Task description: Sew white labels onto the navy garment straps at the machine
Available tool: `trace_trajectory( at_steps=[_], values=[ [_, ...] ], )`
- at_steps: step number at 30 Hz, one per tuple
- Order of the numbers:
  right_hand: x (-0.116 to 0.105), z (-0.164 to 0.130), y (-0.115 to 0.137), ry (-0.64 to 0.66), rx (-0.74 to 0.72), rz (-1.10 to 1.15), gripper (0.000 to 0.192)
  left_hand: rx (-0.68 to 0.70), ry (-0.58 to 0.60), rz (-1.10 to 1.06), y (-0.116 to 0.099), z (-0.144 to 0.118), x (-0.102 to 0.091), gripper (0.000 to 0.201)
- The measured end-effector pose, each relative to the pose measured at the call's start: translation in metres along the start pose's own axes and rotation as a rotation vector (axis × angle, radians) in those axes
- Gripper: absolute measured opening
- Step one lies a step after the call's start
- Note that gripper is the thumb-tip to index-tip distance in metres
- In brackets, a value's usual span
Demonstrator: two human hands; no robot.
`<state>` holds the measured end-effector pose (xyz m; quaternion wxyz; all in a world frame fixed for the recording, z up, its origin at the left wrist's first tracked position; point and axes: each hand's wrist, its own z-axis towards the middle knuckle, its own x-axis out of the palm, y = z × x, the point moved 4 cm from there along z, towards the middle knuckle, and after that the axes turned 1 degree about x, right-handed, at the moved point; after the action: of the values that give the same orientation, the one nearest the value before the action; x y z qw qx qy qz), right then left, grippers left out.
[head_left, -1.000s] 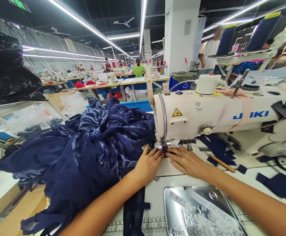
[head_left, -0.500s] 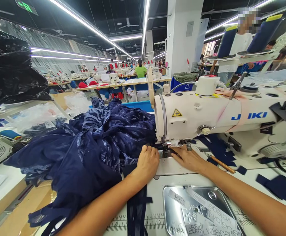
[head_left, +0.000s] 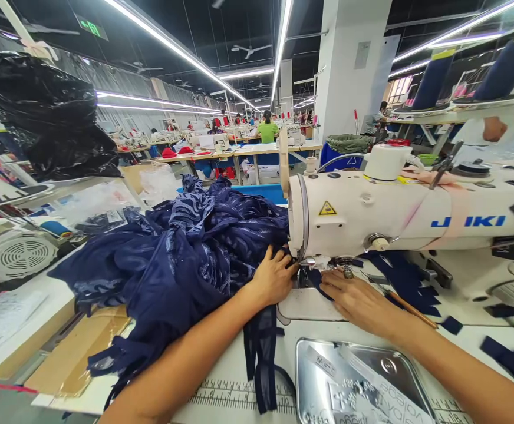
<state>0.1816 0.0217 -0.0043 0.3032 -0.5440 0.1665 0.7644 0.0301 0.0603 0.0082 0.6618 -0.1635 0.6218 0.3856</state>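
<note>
At the far left we see a black plastic bag point(head_left: 49, 118) hanging above a round white fan grille point(head_left: 18, 257), and a flattened piece of cardboard point(head_left: 78, 353) lying at the edge of the desk point(head_left: 292, 353). Next comes the heap of navy patterned fabric point(head_left: 181, 247), piled on the desk and reaching right up to the head of the white sewing machine point(head_left: 372, 215). Our left hand point(head_left: 274, 277) lies on the fabric's right edge with its fingers curled over the cloth just beside the needle area; the grip is loosely closed on the fabric, pressing rather than lifting. A narrow navy strip point(head_left: 261, 359) hangs down toward us below that hand. Our right hand point(head_left: 356, 297) rests flat, fingers spread out and holding nothing, on the machine bed just right of the presser foot, fingertips touching the dark cloth there. Near us lies a metal plate point(head_left: 354, 377) with stuck-on labels. Farther right, navy scraps point(head_left: 398, 280) and a wooden pencil point(head_left: 409, 309) lie under the machine arm.
</note>
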Motion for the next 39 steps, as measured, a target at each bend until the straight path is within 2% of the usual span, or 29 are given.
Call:
trace_trajectory(
  at_steps=[4, 10, 22, 39],
  values=[
    [-0.001, 0.001, -0.004, -0.081, 0.000, 0.086, 0.023, 0.016, 0.000, -0.006, 0.000, -0.003, 0.001, 0.033],
    [-0.003, 0.004, 0.003, -0.089, 0.003, 0.089, 0.021, 0.009, -0.010, -0.011, 0.000, -0.001, 0.002, 0.031],
    [0.008, 0.006, 0.009, -0.092, 0.018, -0.026, 0.024, -0.016, -0.023, -0.007, 0.000, 0.002, 0.002, 0.030],
    [0.014, 0.018, 0.015, 0.035, 0.117, -0.194, 0.018, -0.040, -0.070, -0.024, 0.004, 0.013, 0.008, 0.024]
  ],
)
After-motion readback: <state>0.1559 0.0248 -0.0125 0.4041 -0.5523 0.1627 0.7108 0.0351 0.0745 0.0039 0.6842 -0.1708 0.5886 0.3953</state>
